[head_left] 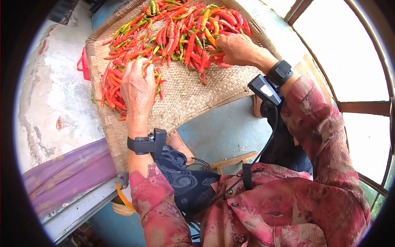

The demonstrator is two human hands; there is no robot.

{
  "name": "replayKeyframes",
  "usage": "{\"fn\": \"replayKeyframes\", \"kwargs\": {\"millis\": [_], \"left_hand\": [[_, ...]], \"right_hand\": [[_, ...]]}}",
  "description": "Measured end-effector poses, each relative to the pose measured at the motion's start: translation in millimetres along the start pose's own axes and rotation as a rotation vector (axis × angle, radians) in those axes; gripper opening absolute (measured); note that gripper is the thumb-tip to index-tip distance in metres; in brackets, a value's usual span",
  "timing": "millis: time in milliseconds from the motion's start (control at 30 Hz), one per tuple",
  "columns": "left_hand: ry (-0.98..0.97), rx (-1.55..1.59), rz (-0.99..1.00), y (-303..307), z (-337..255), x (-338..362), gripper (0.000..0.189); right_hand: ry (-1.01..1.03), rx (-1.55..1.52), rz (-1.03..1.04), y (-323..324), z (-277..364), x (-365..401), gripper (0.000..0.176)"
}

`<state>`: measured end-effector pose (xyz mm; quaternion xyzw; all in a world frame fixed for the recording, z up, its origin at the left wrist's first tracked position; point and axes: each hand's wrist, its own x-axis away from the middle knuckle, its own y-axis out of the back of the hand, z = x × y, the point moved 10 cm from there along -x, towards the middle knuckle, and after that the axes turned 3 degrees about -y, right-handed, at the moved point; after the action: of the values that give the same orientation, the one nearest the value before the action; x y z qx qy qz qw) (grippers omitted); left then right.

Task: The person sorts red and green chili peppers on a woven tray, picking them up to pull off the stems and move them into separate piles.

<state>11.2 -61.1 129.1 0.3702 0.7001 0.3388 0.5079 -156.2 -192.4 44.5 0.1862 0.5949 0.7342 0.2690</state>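
Red chili peppers [193,37], with some green and orange ones among them, lie heaped on a woven tray [185,96]. My left hand [139,84] rests over the smaller pile at the tray's left side, its fingers bent down among the peppers; whether they grip one is hidden. At the right edge of the larger heap is my right hand [238,50], fingers curled down against the peppers, their tips hidden. Both wrists wear black straps with devices.
Left of the tray are a red plastic object [83,65], a pale worn wall [61,94] and purple cloth [72,173]. Windows [349,49] stand at the right. Below are a blue floor [226,127] and a wooden piece [233,161] near my feet.
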Motion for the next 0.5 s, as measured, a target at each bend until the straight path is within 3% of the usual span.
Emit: {"fn": "replayKeyframes", "kwargs": {"millis": [67, 167, 233, 333, 433, 500], "left_hand": [[-0.026, 0.056, 0.017, -9, -2, 1, 0.016], [0.05, 0.246, 0.148, -29, -9, 4, 0.02], [0.163, 0.472, 0.278, -54, -15, 9, 0.023], [0.238, 0.738, 0.286, -77, -24, 14, 0.032], [0.308, 0.879, 0.243, -80, -28, 8, 0.03], [0.421, 0.983, 0.364, -89, -29, 13, 0.026]], "right_hand": [[0.011, -0.078, -0.071, 15, 4, -6, 0.026], [-0.045, -0.452, -0.17, 37, 0, -15, 0.021], [-0.178, -0.747, -0.082, 27, -5, -22, 0.027], [-0.311, -1.347, 0.087, 3, 16, -18, 0.013], [-0.296, -1.459, 0.121, 1, 38, -15, 0.015], [-0.293, -1.435, 0.078, -10, 37, -20, 0.016]]}}
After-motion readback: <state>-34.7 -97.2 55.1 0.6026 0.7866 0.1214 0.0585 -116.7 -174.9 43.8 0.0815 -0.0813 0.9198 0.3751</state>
